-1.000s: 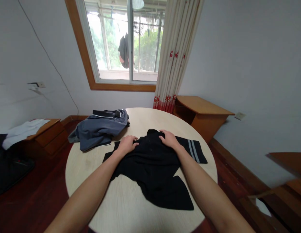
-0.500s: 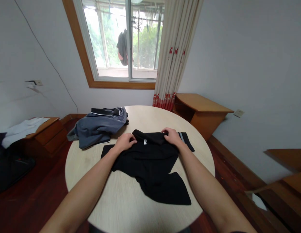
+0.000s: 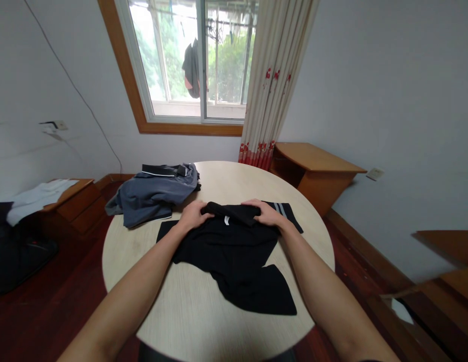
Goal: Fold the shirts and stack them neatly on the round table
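A black shirt (image 3: 234, 251) lies spread on the round table (image 3: 173, 306), its collar towards the far side and a small white label showing inside the neck. Grey stripes cross the sleeve at the right. My left hand (image 3: 196, 215) is closed on the left end of the collar, thumb pressed against the cloth. At the collar's right side, my right hand (image 3: 262, 211) grips the fabric, its fingers curled over the far edge. Parts of the fingers are hidden behind cloth.
Several folded grey-blue garments (image 3: 154, 193) are heaped at the table's far left. Beyond the table stand a wooden desk (image 3: 320, 161) and a curtain (image 3: 275, 85) beside the window. A low wooden cabinet (image 3: 73, 206) with white cloth is at left.
My right hand has shifted slightly left along the collar, uncovering more of the striped sleeve. My left hand stays at the collar's left end.
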Demonstrator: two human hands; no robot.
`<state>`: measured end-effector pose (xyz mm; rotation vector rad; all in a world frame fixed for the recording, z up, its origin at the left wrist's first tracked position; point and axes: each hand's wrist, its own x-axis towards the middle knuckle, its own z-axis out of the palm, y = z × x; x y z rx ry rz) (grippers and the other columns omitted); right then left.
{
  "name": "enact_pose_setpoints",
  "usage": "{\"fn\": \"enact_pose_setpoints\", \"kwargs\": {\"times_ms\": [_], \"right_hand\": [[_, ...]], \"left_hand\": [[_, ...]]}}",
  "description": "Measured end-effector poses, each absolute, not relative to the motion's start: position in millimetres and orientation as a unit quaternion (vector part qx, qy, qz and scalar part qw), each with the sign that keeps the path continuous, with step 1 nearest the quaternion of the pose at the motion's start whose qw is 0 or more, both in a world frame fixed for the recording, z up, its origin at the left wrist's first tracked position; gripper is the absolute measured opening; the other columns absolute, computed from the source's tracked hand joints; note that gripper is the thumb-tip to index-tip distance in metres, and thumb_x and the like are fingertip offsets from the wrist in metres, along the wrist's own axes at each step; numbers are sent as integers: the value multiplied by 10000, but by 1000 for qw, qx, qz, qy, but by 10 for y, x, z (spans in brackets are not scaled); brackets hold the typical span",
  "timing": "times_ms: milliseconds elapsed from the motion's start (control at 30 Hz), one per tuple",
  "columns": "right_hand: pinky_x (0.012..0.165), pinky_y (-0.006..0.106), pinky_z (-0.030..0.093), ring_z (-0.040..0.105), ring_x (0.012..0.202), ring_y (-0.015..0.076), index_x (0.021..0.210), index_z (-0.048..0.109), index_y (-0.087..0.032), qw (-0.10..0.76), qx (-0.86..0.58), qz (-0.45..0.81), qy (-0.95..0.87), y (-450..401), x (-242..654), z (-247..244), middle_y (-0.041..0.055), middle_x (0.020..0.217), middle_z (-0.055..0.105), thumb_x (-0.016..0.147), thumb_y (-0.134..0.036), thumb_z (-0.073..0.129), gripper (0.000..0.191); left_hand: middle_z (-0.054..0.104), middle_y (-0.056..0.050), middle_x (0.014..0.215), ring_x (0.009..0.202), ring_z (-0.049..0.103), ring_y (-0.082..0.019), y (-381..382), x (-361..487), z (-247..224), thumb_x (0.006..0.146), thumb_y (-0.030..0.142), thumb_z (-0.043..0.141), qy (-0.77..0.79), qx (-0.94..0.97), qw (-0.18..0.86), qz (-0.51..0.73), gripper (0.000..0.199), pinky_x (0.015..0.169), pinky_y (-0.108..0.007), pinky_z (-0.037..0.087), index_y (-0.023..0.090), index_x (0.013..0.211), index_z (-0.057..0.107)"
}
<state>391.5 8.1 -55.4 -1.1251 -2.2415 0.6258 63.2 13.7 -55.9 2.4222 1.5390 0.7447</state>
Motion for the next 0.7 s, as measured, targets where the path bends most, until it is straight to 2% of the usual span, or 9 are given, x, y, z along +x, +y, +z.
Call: {"fn": "enact_pose_setpoints", "kwargs": {"times_ms": [33,100,200,233,267,367,433,567,700], "right_hand": [[1155,477,378,561,1304,306,1288,694,-221,268,-411,250,-835,57,3917,-527,99,1399,614,613,-60,651,696],[1167,490,357,536,1339,312,1237,727,-253,256,-401,277,-835,6,3919,-469,83,1452,579,645,-116,693,608],[1122,476,408,603,1252,296,1029,792,-245,282,-381,299,-828,-47,3908,-416,83,1338,661,752,-249,703,291],[1075,462,450,643,1177,288,968,793,-228,304,-378,309,-818,-53,3900,-414,87,1238,707,791,-310,696,217],[1007,441,496,675,1085,279,929,785,-209,333,-383,322,-799,-52,3889,-420,88,1126,738,823,-381,687,224],[766,352,546,683,843,244,905,744,-169,425,-434,359,-708,-26,3845,-469,61,878,740,855,-587,641,433],[701,314,528,664,799,227,891,721,-165,463,-458,367,-664,-7,3816,-500,48,840,728,851,-641,616,489],[757,309,530,662,871,225,920,711,-178,461,-456,365,-668,-2,3800,-498,48,921,744,814,-535,670,374],[831,337,542,679,906,223,997,711,-182,426,-443,373,-695,-23,3845,-454,48,980,751,744,-287,646,282]], "left_hand": [[709,-71,1005,970,638,-258,137,633,-575,819,401,742,486,829,76,268,213,845,-353,487,220,929,762],[676,-92,1199,1123,584,-284,128,635,-596,818,340,730,441,840,54,312,149,977,-424,448,215,897,751],[614,-89,1338,1210,522,-308,104,637,-586,840,307,702,441,815,38,373,144,1042,-509,389,227,952,741],[611,-89,1326,1195,522,-305,99,637,-574,843,307,696,446,803,40,392,154,1031,-504,400,228,969,737],[615,-91,1284,1163,532,-295,98,637,-562,845,310,693,450,792,43,411,164,1009,-484,421,224,978,732],[610,-74,1046,1015,564,-247,106,642,-526,850,341,683,450,771,56,447,154,919,-391,484,200,912,699],[565,-50,910,901,565,-214,105,652,-512,863,364,669,442,769,64,458,180,842,-339,504,193,811,650],[538,-35,867,830,561,-192,70,677,-512,873,382,657,407,785,66,463,217,789,-310,501,197,780,595],[580,-49,915,871,590,-204,61,672,-542,885,400,648,397,790,68,461,209,816,-319,507,194,860,619]]}}
